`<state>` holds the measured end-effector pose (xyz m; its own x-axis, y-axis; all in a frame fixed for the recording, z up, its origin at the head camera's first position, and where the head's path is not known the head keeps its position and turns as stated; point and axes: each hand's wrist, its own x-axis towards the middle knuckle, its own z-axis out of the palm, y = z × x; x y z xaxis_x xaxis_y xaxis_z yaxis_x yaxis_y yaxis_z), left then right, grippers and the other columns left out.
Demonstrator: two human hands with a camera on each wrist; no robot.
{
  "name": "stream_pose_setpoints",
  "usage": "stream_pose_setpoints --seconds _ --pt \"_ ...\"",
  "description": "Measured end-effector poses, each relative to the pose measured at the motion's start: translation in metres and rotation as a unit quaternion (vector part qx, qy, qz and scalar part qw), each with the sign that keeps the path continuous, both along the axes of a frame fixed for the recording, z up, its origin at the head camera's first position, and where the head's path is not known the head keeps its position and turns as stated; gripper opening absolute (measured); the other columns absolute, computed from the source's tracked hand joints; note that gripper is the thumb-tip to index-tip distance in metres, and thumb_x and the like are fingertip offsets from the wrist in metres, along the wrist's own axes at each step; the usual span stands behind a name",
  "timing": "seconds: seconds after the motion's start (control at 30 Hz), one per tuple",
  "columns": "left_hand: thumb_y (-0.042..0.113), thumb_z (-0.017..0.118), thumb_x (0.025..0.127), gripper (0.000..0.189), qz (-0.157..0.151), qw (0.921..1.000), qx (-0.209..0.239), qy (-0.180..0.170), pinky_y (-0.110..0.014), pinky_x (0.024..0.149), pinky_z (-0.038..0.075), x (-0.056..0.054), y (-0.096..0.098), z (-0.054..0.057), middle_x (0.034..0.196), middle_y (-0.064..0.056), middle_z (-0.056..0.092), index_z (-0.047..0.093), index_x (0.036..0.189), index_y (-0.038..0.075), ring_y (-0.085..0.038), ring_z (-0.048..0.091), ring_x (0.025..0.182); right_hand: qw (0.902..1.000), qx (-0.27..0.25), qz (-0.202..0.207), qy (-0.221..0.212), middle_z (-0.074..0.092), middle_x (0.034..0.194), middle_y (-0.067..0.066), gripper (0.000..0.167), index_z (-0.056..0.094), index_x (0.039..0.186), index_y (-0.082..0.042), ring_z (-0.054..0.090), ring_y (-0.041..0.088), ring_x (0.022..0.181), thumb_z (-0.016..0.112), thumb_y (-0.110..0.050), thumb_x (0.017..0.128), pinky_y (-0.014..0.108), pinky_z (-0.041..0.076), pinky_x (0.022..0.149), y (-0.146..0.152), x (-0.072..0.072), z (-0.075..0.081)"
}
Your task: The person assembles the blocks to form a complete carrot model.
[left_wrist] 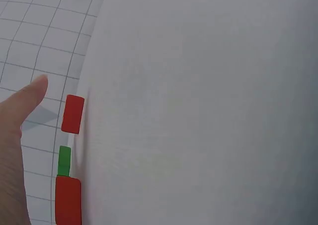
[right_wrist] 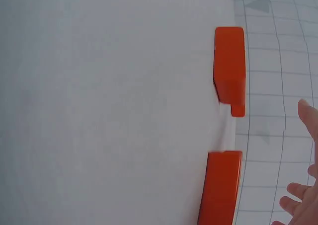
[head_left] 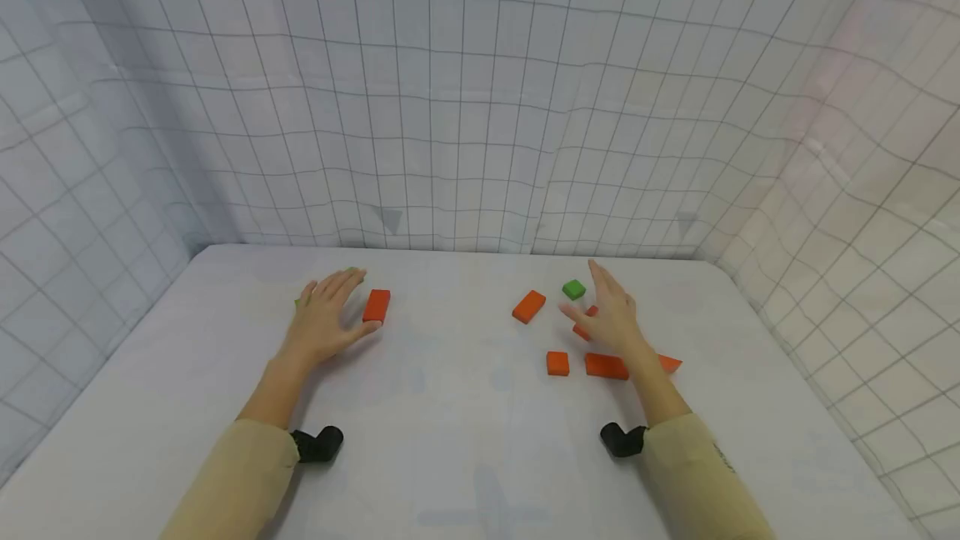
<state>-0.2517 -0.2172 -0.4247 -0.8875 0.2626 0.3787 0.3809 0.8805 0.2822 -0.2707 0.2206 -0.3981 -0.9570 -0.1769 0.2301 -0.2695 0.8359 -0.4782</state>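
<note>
My left hand [head_left: 322,325] hovers over the left part of the white table, fingers spread and holding nothing. Just beyond its thumb lies a red block [head_left: 377,307]; bits of green show behind the fingers. The left wrist view has the thumb beside a red block [left_wrist: 73,114], a green block [left_wrist: 64,160] and a larger red block [left_wrist: 68,200]. On the right, my right hand [head_left: 611,319] is also spread and without a grip. It partly covers a red block [head_left: 582,330], with a green block [head_left: 573,289] left of its fingers.
Left of the right hand lies an orange block [head_left: 528,307]. Nearer me are a small square orange block [head_left: 557,363], a longer one [head_left: 606,366] and a pointed orange piece [head_left: 670,363] partly behind the forearm. Gridded white curtains [head_left: 465,107] enclose the table [head_left: 450,457].
</note>
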Motion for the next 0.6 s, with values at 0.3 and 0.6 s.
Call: stream_pose_setpoints --seconds 0.3,0.6 --pt "0.047 0.071 0.073 0.086 -0.031 0.9965 0.05 -0.059 -0.056 0.102 0.013 -0.016 -0.005 -0.01 0.141 -0.019 0.036 0.033 0.141 0.01 -0.04 0.028 0.128 0.9878 -0.145 -0.002 -0.058 0.023 0.146 0.017 0.087 0.018 0.145 -0.008 0.024 0.034 0.132 0.067 -0.04 0.081 0.055 0.022 0.103 -0.029 -0.008 -0.014" --pt "0.046 0.07 0.075 0.086 -0.036 0.9915 0.051 -0.114 -0.057 0.1 0.012 -0.024 -0.006 -0.013 0.143 -0.018 0.033 0.031 0.142 0.01 -0.04 0.027 0.129 0.9809 -0.179 0.021 -0.074 0.028 0.142 0.017 0.088 0.021 0.144 -0.006 0.031 0.031 0.127 0.07 -0.037 0.079 0.048 0.029 0.102 -0.04 -0.013 -0.025"
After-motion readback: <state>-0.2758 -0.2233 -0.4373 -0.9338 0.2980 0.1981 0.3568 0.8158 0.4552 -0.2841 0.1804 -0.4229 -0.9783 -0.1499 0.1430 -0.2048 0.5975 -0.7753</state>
